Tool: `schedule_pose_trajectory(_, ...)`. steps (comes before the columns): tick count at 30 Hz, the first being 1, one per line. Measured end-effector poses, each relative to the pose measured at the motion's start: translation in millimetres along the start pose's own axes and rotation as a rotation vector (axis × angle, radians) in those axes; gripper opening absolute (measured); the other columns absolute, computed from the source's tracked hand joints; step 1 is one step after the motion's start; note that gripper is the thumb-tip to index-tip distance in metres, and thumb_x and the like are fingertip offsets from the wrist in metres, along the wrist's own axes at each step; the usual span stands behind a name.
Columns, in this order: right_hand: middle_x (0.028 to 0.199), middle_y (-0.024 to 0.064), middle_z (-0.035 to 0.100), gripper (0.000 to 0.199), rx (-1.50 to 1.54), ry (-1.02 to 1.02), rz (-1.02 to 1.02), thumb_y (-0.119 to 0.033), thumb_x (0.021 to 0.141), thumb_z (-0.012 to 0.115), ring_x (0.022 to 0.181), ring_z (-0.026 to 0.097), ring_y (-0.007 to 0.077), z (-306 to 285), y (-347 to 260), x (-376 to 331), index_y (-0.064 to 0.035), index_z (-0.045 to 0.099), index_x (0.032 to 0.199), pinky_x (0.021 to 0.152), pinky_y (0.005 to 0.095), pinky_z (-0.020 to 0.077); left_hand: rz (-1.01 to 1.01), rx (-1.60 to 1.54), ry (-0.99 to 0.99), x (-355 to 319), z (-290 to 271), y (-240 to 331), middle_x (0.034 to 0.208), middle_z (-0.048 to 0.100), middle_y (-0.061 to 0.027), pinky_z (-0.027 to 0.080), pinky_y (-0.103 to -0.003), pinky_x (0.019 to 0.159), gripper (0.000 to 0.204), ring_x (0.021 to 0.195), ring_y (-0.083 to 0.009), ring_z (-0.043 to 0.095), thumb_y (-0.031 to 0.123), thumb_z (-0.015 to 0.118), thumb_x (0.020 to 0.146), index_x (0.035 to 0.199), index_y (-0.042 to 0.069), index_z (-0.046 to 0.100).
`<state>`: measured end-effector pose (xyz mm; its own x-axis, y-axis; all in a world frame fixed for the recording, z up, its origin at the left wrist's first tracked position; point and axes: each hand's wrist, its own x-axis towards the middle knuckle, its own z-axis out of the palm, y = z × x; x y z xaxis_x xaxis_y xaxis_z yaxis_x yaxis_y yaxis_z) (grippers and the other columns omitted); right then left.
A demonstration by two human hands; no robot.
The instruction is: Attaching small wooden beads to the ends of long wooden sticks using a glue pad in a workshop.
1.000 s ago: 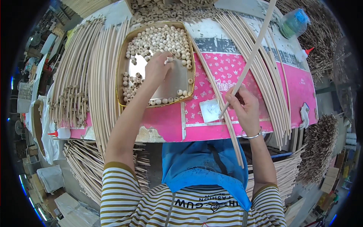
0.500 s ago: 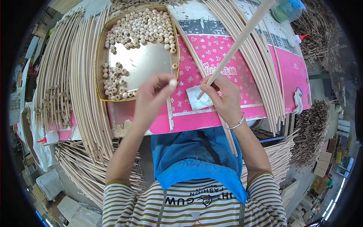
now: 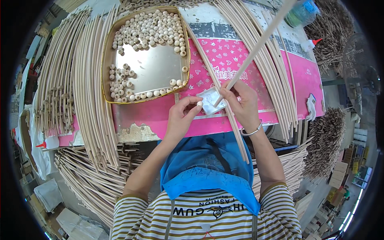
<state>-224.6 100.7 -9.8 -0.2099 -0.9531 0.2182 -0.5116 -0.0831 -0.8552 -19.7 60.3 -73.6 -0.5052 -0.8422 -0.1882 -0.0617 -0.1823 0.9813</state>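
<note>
My left hand [image 3: 181, 120] pinches a pale wooden bead [image 3: 199, 103] between thumb and fingertips, close beside a small white dish [image 3: 207, 109]. A white substance, its kind unclear, lies in the dish. My right hand [image 3: 243, 103] is closed around a long wooden rod [image 3: 256, 49] near its lower end. The rod slants up and away to the right, and its lower tip is over or in the dish; contact is hard to tell. At the left, a shallow yellow-rimmed tray [image 3: 154, 70] holds many round beads with holes.
Bundles of long rods lie left [image 3: 93, 80] and right [image 3: 266, 66] on the pink-covered table [image 3: 148, 120]. Other rods [image 3: 206, 62] run beside the dish. Red-tipped squeeze bottles stand left [image 3: 51, 142] and right [image 3: 310, 45]. More rods [image 3: 86, 176] are stacked below the table edge.
My left hand has moved right and toward me with its bead, from near the tray to beside the dish. My right hand and the rod have shifted slightly right and nearer.
</note>
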Motion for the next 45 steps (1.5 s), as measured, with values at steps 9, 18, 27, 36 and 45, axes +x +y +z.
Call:
schedule_pose_trajectory(9, 0.082, 0.0033, 0.066, 0.015, 0.353, 0.276, 0.090, -0.014, 0.099, 0.065, 0.073, 0.064, 0.0086, -12.7, 0.8, -2.3, 0.0004, 0.065, 0.101, 0.066, 0.0233, 0.0540, -0.085, -0.354, -0.010, -0.8, 6.2, 13.5, 0.102, 0.069, -0.0049, 0.054, -0.027, 0.088, 0.025, 0.095, -0.0108, 0.065, 0.012, 0.066, 0.097, 0.120, 0.000, 0.065)
schedule_pose_trajectory(18, 0.084, 0.0040, 0.064, 0.014, 0.458, 0.339, 0.039, -0.015, 0.102, 0.061, 0.072, 0.063, 0.0096, -9.7, -10.2, -9.9, -0.0011, 0.062, 0.102, 0.066, 0.0245, 0.0541, -0.219, -0.640, -0.061, -4.0, 14.0, 17.3, 0.112, 0.070, -0.0109, 0.056, -0.032, 0.096, 0.025, 0.107, -0.0182, 0.068, 0.013, 0.065, 0.099, 0.121, 0.001, 0.063)
schedule_pose_trajectory(27, 0.086, 0.0047, 0.065, 0.014, 0.475, 0.360, 0.047, -0.014, 0.103, 0.060, 0.074, 0.064, 0.0096, -3.4, -2.3, -18.8, -0.0010, 0.061, 0.101, 0.067, 0.0247, 0.0542, -0.279, -0.718, -0.090, -8.5, 18.8, 25.7, 0.113, 0.069, -0.0127, 0.057, -0.031, 0.096, 0.026, 0.109, -0.0198, 0.068, 0.010, 0.063, 0.099, 0.122, -0.001, 0.061)
schedule_pose_trajectory(36, 0.087, 0.0063, 0.067, 0.015, 0.442, 0.322, 0.028, -0.016, 0.102, 0.060, 0.079, 0.064, 0.0111, -6.7, -6.7, -29.2, -0.0012, 0.060, 0.100, 0.072, 0.0259, 0.0542, -0.157, -0.661, -0.038, -14.1, 24.2, 19.7, 0.107, 0.070, -0.0116, 0.058, -0.030, 0.091, 0.021, 0.101, -0.0178, 0.069, 0.011, 0.063, 0.100, 0.117, -0.001, 0.063)
schedule_pose_trajectory(45, 0.089, 0.0089, 0.067, 0.012, 0.552, 0.485, 0.020, -0.014, 0.103, 0.058, 0.081, 0.065, 0.0138, 5.1, -15.9, -56.2, -0.0018, 0.058, 0.103, 0.076, 0.0296, 0.0545, 0.198, -0.172, 0.008, -21.6, 29.0, 28.2, 0.098, 0.068, -0.0083, 0.055, -0.028, 0.086, 0.019, 0.092, -0.0147, 0.068, 0.007, 0.060, 0.100, 0.116, -0.002, 0.062)
